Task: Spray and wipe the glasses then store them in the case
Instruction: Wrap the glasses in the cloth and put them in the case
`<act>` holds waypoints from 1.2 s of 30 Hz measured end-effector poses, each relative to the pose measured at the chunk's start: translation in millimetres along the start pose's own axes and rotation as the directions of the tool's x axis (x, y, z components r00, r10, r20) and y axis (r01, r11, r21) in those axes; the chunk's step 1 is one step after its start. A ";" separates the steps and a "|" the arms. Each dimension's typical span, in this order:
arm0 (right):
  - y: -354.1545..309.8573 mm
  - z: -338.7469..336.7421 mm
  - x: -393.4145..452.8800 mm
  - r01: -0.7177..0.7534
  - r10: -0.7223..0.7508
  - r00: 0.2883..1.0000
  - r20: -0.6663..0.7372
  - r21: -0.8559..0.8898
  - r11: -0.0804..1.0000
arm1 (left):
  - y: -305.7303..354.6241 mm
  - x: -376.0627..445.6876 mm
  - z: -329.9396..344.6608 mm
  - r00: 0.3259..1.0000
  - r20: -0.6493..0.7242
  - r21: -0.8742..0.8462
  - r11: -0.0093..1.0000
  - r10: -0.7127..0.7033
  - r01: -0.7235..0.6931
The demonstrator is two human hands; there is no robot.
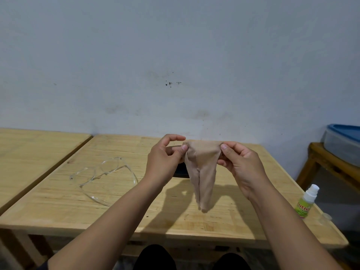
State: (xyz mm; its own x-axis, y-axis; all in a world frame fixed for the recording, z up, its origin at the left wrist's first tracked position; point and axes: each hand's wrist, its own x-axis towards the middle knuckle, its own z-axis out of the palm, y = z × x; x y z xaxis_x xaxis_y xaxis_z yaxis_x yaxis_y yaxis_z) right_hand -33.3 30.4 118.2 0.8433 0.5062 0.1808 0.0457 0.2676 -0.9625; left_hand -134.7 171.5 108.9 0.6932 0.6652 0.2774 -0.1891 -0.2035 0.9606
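A beige cleaning cloth (202,172) hangs in the air above the wooden table (136,211), stretched between both hands. My left hand (163,160) pinches its upper left corner and my right hand (239,162) pinches its upper right corner. Clear plastic glasses (105,176) lie unfolded on the table to the left of my left hand, apart from it. A small spray bottle (306,201) with a white top and green label stands at the table's right edge. A dark object (181,169), perhaps the case, lies on the table, mostly hidden behind my left hand and the cloth.
A second wooden table (29,152) adjoins on the left with a narrow gap. A clear storage box with a blue lid (344,141) sits on a wooden stand at the far right. A pale wall runs behind the tables.
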 end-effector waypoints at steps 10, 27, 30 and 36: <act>1.5 0.6 -6.4 -0.006 0.006 1.000 0.005 -0.008 1.000 | 5.3 -10.6 -4.5 0.997 0.077 0.042 0.999 0.014 -0.017; 12.1 1.3 -11.2 -0.017 0.020 0.999 0.047 -0.060 0.998 | -7.7 -6.5 -6.2 0.997 -0.074 0.164 0.986 0.023 -0.010; 12.6 -1.9 -9.9 -0.024 0.026 0.999 0.029 -0.056 0.998 | -10.2 -5.3 -8.1 0.997 -0.081 0.174 0.985 0.016 -0.002; 2.2 -10.9 -6.7 0.014 -0.014 1.000 -0.001 -0.029 0.999 | -7.3 0.9 -17.0 0.992 -0.117 0.142 0.990 0.044 -0.028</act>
State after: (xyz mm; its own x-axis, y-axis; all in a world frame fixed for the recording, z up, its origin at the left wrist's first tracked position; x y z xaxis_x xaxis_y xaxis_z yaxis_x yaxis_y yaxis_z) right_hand -33.1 18.6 112.6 0.8430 0.5017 0.1939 0.0732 0.2503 -0.9654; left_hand -144.5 185.8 102.4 0.5979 0.7351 0.3197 -0.1076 -0.3216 0.9407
